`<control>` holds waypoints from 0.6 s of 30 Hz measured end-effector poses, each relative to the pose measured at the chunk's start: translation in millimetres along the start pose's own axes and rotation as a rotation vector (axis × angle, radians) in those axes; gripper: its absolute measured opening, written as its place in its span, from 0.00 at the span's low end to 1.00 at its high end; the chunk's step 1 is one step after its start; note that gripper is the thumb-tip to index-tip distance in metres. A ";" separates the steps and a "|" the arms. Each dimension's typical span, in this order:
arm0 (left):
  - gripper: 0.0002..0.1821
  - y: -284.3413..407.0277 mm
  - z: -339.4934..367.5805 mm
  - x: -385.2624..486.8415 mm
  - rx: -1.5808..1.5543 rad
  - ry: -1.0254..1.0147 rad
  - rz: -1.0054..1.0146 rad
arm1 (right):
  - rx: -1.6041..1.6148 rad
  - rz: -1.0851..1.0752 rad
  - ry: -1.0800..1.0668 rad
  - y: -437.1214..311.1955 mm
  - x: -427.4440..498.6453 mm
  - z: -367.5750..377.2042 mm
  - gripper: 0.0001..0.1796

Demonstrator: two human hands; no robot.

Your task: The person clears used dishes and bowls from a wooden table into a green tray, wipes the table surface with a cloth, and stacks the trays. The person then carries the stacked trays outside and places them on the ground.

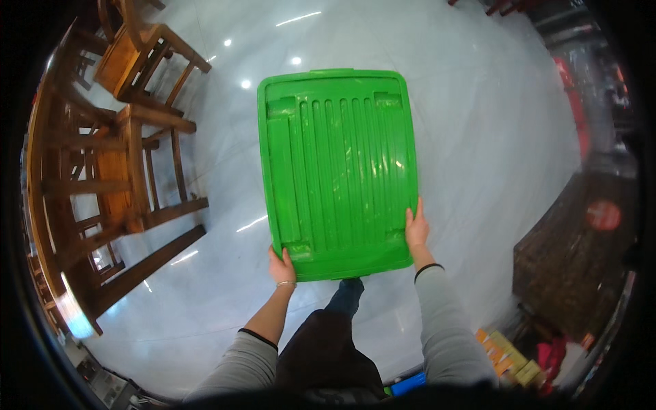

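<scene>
A green plastic storage-box lid [338, 169], ribbed and with a raised rim, is held out in front of me above the floor. My left hand [282, 265] grips its near left corner, thumb on top. On the right edge, close to the near right corner, my right hand [417, 228] holds the rim with the thumb over the top. The fingers under the lid are hidden. Whether a box is beneath it, I cannot tell.
Wooden chairs [115, 169] and a long wooden table [38, 179] stand along the left. To the right is a dark brown table or chest [569, 251] with a round red mark. Yellow boxes [507, 356] lie at the lower right. The pale, glossy floor [476, 154] reflects ceiling lights.
</scene>
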State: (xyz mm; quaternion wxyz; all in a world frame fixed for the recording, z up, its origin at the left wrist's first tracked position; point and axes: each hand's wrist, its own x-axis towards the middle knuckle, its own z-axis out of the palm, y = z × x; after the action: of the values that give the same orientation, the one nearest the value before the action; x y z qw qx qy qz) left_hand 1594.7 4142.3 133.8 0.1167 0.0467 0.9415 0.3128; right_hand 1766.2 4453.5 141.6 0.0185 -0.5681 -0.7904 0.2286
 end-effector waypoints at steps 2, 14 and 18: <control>0.21 12.9 -2.0 -0.3 -0.031 0.023 0.029 | 0.059 -0.042 0.067 1.8 1.1 -13.5 0.28; 0.19 166.2 17.7 52.9 0.170 -0.105 -0.130 | 0.040 0.004 -0.229 -27.4 146.3 -81.4 0.29; 0.18 257.7 51.8 186.1 0.194 -0.091 -0.172 | 0.010 -0.081 -0.149 -109.4 296.3 -92.3 0.28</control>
State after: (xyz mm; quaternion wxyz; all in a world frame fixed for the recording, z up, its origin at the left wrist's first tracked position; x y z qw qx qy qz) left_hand 1431.2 4408.4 212.6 0.1806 -0.0088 0.9615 0.2068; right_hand 1590.8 4726.1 197.8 -0.0284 -0.5170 -0.8108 0.2731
